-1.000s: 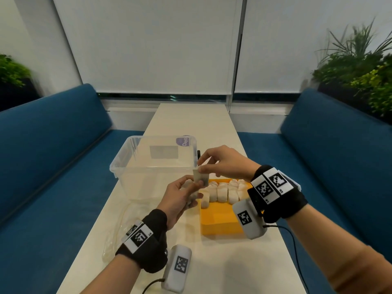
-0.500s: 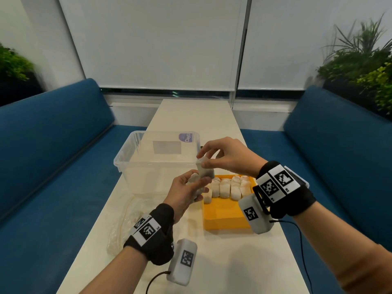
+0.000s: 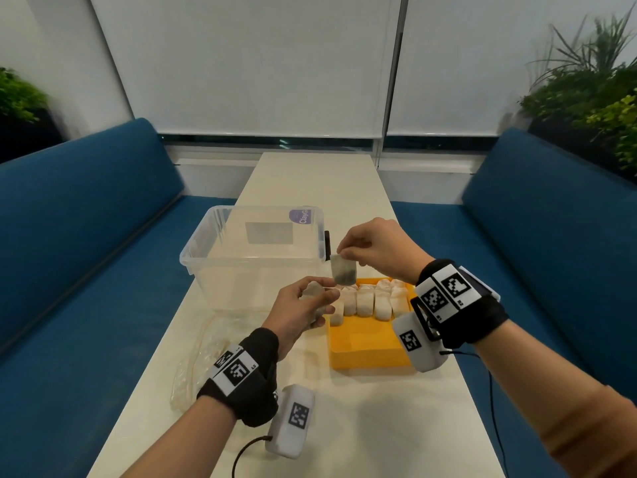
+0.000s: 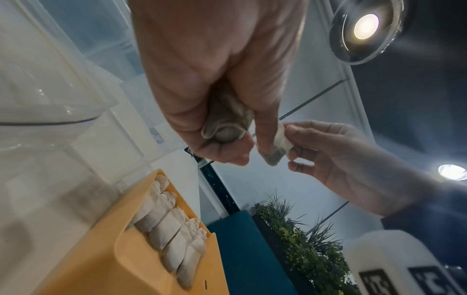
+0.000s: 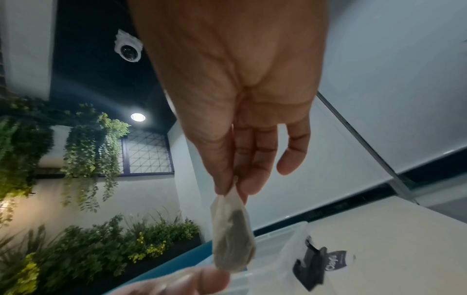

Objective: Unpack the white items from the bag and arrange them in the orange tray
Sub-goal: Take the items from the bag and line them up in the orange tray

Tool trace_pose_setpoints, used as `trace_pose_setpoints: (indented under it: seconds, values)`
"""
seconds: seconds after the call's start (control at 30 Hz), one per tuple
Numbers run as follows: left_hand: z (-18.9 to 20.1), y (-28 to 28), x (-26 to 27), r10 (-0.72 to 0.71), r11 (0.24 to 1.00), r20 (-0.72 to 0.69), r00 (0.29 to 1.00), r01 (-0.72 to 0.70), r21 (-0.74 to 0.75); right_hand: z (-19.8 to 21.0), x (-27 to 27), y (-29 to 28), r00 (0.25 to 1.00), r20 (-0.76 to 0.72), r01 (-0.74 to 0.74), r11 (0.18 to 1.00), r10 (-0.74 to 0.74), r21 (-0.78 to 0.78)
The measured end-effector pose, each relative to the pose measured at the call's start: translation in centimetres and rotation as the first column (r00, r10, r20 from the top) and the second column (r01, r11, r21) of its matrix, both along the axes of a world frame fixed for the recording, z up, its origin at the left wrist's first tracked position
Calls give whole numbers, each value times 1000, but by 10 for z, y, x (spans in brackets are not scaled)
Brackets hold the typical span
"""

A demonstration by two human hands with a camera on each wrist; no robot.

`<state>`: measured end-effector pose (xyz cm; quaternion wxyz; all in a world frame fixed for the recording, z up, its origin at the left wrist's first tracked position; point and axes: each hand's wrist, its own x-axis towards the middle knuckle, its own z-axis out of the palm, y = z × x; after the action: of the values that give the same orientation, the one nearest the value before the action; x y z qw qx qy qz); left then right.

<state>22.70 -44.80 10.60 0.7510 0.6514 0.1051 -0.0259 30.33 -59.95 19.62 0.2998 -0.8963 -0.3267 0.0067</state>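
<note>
White table (image 3: pixel 362 426), clear bin (image 3: pixel 213 270) with purple "Clay" sticker (image 3: pixel 300 215)

We see tray (image 3: pixel 368 353) on table (image 3: pixel 362 426), right of bin (image 3: pixel 255 257); sachets (image 3: pixel 365 301) in tray's far end; bag (image 3: pixel 203 357) left, before bin.

A white tea bag (image 3: pixel 343 274) with dark contents is hanging upright by its top edge, above the far left corner of the orange tray (image 3: pixel 365 343). A bunch of white bags (image 3: pixel 312 294) is sitting crumpled just left of the tray. A row of white bags (image 3: pixel 368 300) is standing along the tray's far wall. The clear bag (image 3: pixel 198 357) is lying flat, left of the tray.
</note>
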Motion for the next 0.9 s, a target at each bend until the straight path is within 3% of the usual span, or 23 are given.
trace_pose_setpoints:
  seconds: [0.3,0.47,0.57,0.9]
  values:
    - [-15,19,1,75,997,-22,997,-75,-15,-61,47,-5,970,-149,158,962,-194,-223]
    - [-21,30,3,105,994,-45,993,-106,-16,-101,60,4,941,-283,2,837,-187,-548]
    - [-23,36,3,125,992,-56,991,-126,-15,-116,65,14,912,-355,-61,788,-205,-613]
    - [-27,46,5,190,981,-99,977,-193,-16,-141,92,29,959,-114,133,764,-261,-631]
